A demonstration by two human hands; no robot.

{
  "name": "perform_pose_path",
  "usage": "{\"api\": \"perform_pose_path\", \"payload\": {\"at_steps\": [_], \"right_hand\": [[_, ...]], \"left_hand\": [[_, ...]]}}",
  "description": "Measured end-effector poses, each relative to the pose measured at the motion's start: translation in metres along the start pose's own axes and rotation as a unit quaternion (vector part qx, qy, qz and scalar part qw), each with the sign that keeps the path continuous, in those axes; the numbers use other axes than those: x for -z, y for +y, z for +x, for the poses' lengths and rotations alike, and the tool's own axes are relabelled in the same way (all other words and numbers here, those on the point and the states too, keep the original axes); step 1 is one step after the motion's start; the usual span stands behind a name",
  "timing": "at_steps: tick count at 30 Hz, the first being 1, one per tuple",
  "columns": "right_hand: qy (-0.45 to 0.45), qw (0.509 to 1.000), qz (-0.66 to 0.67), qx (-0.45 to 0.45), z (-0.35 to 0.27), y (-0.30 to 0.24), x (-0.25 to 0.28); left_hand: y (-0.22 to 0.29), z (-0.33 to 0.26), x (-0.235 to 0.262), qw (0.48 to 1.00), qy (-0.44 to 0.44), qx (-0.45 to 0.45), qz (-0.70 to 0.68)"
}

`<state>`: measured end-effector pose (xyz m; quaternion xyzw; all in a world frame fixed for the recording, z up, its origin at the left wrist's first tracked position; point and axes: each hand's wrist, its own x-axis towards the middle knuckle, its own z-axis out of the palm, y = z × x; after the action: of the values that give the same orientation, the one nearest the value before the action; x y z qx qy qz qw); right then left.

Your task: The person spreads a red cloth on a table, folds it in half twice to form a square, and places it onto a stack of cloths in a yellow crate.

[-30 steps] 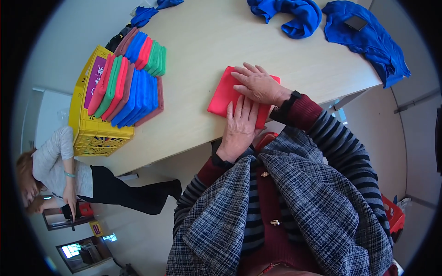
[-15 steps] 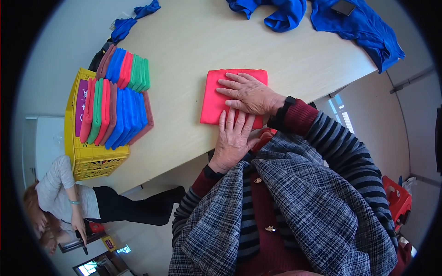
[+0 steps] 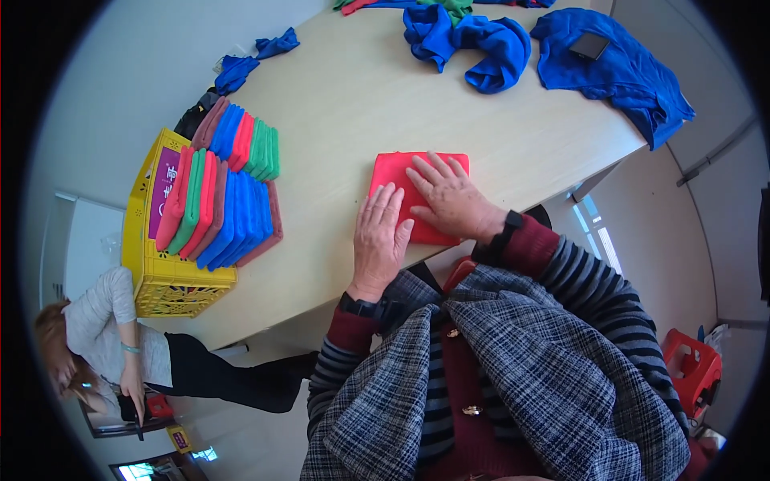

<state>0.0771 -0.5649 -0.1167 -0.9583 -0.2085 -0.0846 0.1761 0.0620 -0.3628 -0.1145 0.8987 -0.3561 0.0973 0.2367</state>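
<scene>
A folded red cloth (image 3: 395,167) lies flat as a neat square near the table's front edge. My right hand (image 3: 455,200) rests over its right half, palm down with the fingers spread. At the cloth's left edge is my left hand (image 3: 381,244), its fingers stretched out and side by side, the thumb apart. Neither hand grips the cloth. To the left, folded cloths in blue (image 3: 233,220), red, green and brown stand on edge in two rows.
A yellow crate (image 3: 180,293) stands at the table's left beside the folded cloths. Loose blue cloths (image 3: 497,52) lie at the far side, one with a dark flat object (image 3: 589,46) on it. Another person (image 3: 120,329) is at the lower left; a red stool (image 3: 691,370) stands lower right.
My hands have moved apart: the left from the cloth's lower edge to its left edge, the right turned more upright. The whole view has shifted, showing more of the table's far side.
</scene>
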Motion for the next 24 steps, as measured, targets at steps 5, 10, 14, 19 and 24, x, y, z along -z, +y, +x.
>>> {"api": "perform_pose_path", "payload": {"at_steps": [5, 10, 14, 19, 24], "right_hand": [[0.042, 0.999, 0.004, -0.011, -0.009, -0.022, -0.017], [0.025, 1.000, -0.001, -0.004, -0.014, -0.012, -0.016], [-0.010, 1.000, 0.011, 0.019, -0.008, -0.002, -0.015], [0.024, 0.998, -0.054, -0.024, 0.017, 0.012, 0.007], [-0.022, 0.999, -0.003, -0.047, 0.019, 0.011, -0.006]], "left_hand": [[-0.026, 0.040, -0.007, 0.996, -0.002, -0.010, 0.084], [-0.039, 0.038, -0.029, 0.997, -0.014, 0.050, 0.055], [-0.040, 0.025, -0.027, 0.992, 0.020, 0.102, 0.077], [-0.006, -0.016, 0.000, 0.980, 0.170, 0.099, 0.012], [0.023, -0.088, 0.000, 0.937, 0.103, 0.242, -0.230]]}}
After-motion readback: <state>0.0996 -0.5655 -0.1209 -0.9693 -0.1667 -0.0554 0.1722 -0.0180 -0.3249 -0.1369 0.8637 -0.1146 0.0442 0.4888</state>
